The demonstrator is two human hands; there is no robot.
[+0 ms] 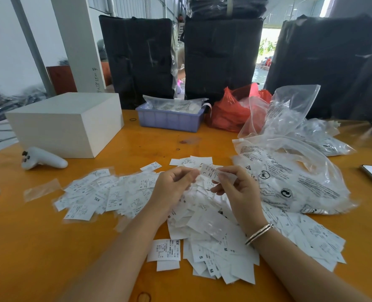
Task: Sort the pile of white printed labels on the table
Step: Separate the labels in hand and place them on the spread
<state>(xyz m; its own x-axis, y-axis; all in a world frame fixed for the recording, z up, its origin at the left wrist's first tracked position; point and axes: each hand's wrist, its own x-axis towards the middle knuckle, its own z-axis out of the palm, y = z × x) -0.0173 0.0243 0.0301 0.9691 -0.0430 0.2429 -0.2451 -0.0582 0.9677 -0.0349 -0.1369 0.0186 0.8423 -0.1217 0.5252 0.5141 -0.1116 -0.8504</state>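
Labels: the pile of white printed labels (202, 225) is lying loose across the middle of the orange counter (39, 247), spreading from a flatter drift at the left to a thicker heap under the wrists and on toward the right.

Head view, hands: the left hand (172, 188) and right hand (235, 188) are hovering together above the heap, sharing one held label (210, 172) marked L.

Fingers: the right fingers (221, 171) are pinching the slip's right end; the left fingers (189, 174) are curled inward at its left end, seemingly touching it, though the contact is partly hidden.

Step in hand: probably reading the size letter before placing the slip.

Doing it well: keeping the printed face up and flat, peeling off one slip only, and matching the letter to a like group, since S, M, L and XXL marks are all lying mixed.

Small groups: a small stack (165, 250) is sitting apart near the left forearm; a few slips (191, 161) are lying beyond the hands.

Materials: the labels are thin, rectangular, matte slips with black print; some appear sleeved in clear film.

Surroundings: crinkled printed plastic bags (289, 175) are resting just right of the heap; a smooth white box (67, 123) and a ribbed blue tray (169, 118) are standing farther back.
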